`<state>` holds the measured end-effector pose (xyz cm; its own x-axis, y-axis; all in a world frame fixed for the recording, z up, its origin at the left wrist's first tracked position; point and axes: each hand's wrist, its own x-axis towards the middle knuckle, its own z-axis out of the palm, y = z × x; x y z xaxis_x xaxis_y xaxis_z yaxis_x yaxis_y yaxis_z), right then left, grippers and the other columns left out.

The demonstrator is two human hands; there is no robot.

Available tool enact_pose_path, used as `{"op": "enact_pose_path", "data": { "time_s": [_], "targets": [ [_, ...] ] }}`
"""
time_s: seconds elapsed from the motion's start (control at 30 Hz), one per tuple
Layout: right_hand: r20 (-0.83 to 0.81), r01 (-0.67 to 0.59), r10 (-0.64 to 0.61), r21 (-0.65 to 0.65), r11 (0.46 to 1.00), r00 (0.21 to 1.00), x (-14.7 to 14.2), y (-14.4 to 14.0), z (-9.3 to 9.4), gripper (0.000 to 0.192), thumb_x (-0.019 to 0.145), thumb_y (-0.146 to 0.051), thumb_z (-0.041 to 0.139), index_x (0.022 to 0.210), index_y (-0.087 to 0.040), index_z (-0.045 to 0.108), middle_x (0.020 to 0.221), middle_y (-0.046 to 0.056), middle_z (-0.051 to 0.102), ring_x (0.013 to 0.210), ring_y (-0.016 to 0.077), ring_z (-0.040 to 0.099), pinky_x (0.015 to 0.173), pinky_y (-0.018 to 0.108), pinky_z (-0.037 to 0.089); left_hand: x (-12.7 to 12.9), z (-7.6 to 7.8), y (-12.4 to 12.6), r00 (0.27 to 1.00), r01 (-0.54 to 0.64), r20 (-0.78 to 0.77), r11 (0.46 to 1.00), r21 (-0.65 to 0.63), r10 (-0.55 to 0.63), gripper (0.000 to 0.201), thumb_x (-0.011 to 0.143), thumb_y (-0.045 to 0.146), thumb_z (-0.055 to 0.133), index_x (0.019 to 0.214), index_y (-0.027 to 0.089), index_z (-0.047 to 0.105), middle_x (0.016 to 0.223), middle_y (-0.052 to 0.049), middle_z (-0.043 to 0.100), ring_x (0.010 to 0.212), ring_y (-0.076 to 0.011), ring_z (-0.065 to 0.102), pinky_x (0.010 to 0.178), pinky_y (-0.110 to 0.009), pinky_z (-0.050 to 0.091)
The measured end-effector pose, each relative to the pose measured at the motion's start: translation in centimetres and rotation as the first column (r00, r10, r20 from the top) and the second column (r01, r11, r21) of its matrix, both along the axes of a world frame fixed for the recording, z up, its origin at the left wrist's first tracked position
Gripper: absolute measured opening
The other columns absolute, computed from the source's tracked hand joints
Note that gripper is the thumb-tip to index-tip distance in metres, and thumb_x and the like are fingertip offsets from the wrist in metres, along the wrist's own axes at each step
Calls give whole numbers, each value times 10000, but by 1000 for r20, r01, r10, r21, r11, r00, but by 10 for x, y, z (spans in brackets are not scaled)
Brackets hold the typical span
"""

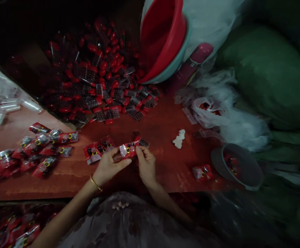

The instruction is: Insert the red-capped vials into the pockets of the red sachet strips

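Observation:
A small red printed packet [128,150] is held between my two hands, just above the red table. My left hand [110,167], with a gold bangle at the wrist, grips its left side between thumb and fingers. The thumb and fingers of my right hand [147,165] pinch its right end. What is inside the packet cannot be made out. Flat red packets [93,151] lie beside my left fingers. Just behind my right fingertips is a small transparent piece with dark dots [144,142], partly hidden.
Transparent cases with red ends [108,86] spill from a dark box at the back. Filled packets [41,144] are piled at left, near clear tubes [7,106]. At right are a red basin [162,41], a spray can [191,65], plastic bags [240,124] and a grey tub [253,172].

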<state>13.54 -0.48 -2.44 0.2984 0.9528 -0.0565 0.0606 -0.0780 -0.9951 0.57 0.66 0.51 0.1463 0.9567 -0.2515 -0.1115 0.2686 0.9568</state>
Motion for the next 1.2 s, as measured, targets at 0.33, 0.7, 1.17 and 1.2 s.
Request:
{"op": "enact_pose_path", "data": {
  "time_s": [0.33, 0.7, 1.17, 1.2],
  "targets": [
    [836, -670, 346, 34, 742, 425, 57, 53, 19, 390, 832, -92, 400, 1150, -223, 583, 1243, 69, 562, 1126, 235, 455, 935, 393, 354, -8, -5, 11, 919, -297, 178, 914, -277, 353, 373, 498, 384, 803, 723, 113, 679, 707, -44, 710, 621, -147, 647, 656, -272, 509],
    [896, -741, 351, -427, 517, -272, 109, 79, 38, 478, 674, -123, 517, 1151, -149, 539, 1271, 145, 502, 1112, 283, 419, 951, 435, 214, -15, -4, 13, 942, -21, 297, 909, -417, 159, 388, 525, 391, 801, 769, 120, 670, 675, -53, 704, 629, -160, 668, 559, -217, 487],
    [800, -667, 578, -343, 661, 162, 117, 48, 39, 232, 859, -367, 476, 952, -185, 586, 734, 42, 646, 657, 169, 569, 642, 281, 393, -9, -10, 7, 956, -1, 272, 925, -379, 112, 359, 556, 423, 775, 729, 127, 669, 662, -42, 702, 608, -155, 660, 604, -251, 502],
    [753, -650, 588, -293, 701, 294, 112, 42, 38, 245, 861, -394, 468, 916, -185, 583, 700, 31, 641, 613, 155, 566, 595, 262, 398, -9, -10, 7, 957, 0, 271, 927, -375, 109, 358, 558, 427, 772, 724, 127, 668, 661, -42, 702, 607, -154, 660, 601, -248, 499]
  ]
}}
